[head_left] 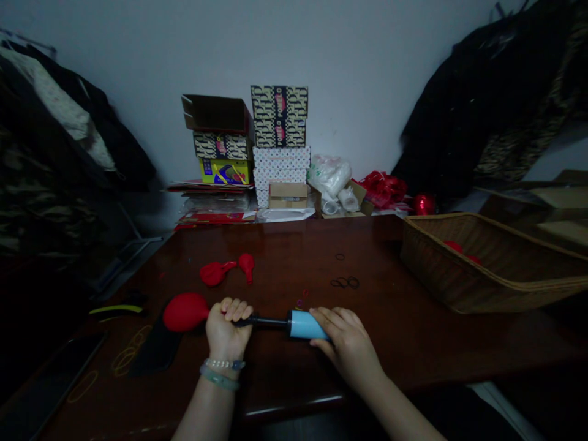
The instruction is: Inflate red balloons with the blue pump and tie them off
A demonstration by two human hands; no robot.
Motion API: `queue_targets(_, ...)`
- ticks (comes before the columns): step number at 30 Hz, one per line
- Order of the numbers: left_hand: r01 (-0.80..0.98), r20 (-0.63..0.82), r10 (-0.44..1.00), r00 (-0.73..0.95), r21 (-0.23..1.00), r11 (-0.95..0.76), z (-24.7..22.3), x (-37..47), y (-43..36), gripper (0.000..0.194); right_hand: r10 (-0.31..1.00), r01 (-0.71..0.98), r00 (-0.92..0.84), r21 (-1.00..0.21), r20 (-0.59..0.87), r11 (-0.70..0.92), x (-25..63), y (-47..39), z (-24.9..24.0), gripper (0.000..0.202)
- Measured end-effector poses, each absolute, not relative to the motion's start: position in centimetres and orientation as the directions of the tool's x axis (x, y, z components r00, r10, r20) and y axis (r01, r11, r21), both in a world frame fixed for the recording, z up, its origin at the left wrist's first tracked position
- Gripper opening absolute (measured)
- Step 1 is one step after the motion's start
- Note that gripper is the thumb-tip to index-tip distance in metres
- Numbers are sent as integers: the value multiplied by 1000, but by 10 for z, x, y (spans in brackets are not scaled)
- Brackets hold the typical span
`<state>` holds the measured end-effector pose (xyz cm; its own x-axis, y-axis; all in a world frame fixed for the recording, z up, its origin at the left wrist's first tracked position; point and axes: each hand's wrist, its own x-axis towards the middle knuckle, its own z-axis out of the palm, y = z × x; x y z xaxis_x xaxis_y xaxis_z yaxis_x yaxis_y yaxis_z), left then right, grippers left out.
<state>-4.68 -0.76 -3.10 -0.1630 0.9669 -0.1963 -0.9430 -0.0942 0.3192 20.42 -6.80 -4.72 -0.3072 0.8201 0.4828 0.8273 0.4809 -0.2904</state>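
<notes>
A light blue balloon pump with a black rod lies across the space between my hands. My right hand is closed around its blue barrel. My left hand is wrapped round the pump's black end, and a partly filled red balloon sticks out on the far side of that fist. The balloon's neck is hidden inside my fingers. Beyond my left hand, two limp red balloons, one round and one smaller, rest on the brown table.
A wicker basket holding some red items stands at the right. Several black rubber bands lie mid-table. At the left are yellow bands, a dark phone-like slab and a yellow-black tool. Stacked boxes line the wall.
</notes>
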Motion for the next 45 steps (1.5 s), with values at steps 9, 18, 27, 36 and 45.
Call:
queue_targets(9, -944, -203, 975, -87, 330, -16, -35, -19, -12, 25, 833, 824, -293, -318, 470, 470, 188, -77, -47, 56)
queue_targets(18, -810, -169, 962, -217, 581, -81, -22, -7, -15, 29, 864, 808, -291, -379, 411, 452, 185, -81, -53, 56)
queue_targets(27, -678, -247, 954, -170, 731, 68, -26, -9, -15, 48, 825, 827, -305, -296, 476, 477, 198, -73, -47, 54)
queue_targets(36, -637, -280, 847, -452, 766, -87, -41, 8, -9, 27, 850, 836, -272, -328, 450, 441, 189, -77, -48, 51)
queue_targets(45, -586, -147, 879, -453, 792, -170, -41, 2, -11, 24, 871, 803, -240, -416, 429, 426, 194, -73, -52, 52)
